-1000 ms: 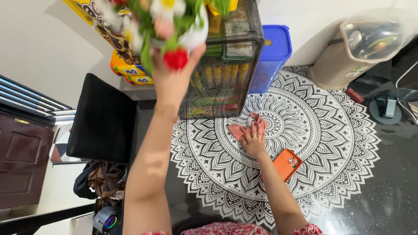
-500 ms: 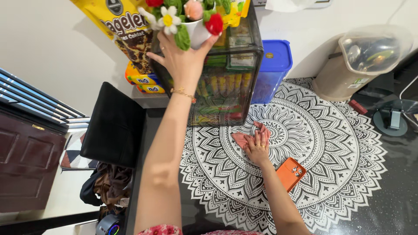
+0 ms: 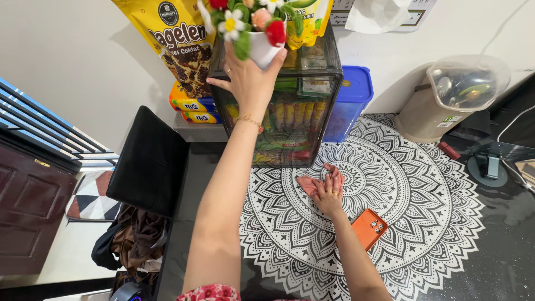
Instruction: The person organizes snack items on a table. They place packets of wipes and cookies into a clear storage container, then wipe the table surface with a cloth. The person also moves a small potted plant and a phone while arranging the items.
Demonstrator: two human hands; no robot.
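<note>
Flower pot lowered slightly, left hand gripping it; right hand flat on pink cloth

Left hand: raised, gripped white flower pot from below; pot held against top front of clear snack box.
Flowers: red, white, pink, with green leaves.
Right hand: flat on pink cloth, pressed to the patterned mat.
Orange phone: lay just beside right forearm.
Behind box: yellow snack bag, blue-lidded container.
Right of mat: lidded bin.
Left: black cushion.
</note>
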